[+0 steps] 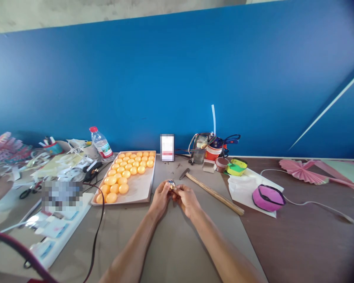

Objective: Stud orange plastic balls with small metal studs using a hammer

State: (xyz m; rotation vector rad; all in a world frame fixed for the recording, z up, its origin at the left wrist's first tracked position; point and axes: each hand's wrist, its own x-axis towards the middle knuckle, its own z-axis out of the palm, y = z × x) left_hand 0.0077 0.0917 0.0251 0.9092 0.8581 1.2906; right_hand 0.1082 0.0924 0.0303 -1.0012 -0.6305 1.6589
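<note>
My left hand [161, 196] pinches a small shiny round metallic piece [171, 183] between thumb and fingers, over the grey mat. Against its right side are the closed fingers of my right hand [186, 197], so both hands grip it together. The piece is too small to name, and my fingertips hide its lower part. Just beyond my right hand lies a hammer [212, 191] with a wooden handle, its head toward the middle. To the left of my hands, a shallow tray [140, 193] holds many orange balls [123, 188] in rows.
A phone [167, 147] leans on the blue partition [177, 78]. Behind the hammer are a glass jar [199, 155], a red cup [213, 153] and a yellow-green container [236, 166]. A purple band [268, 197] sits on white paper. Cables, a power strip [67, 232] and a water bottle [102, 145] crowd the left.
</note>
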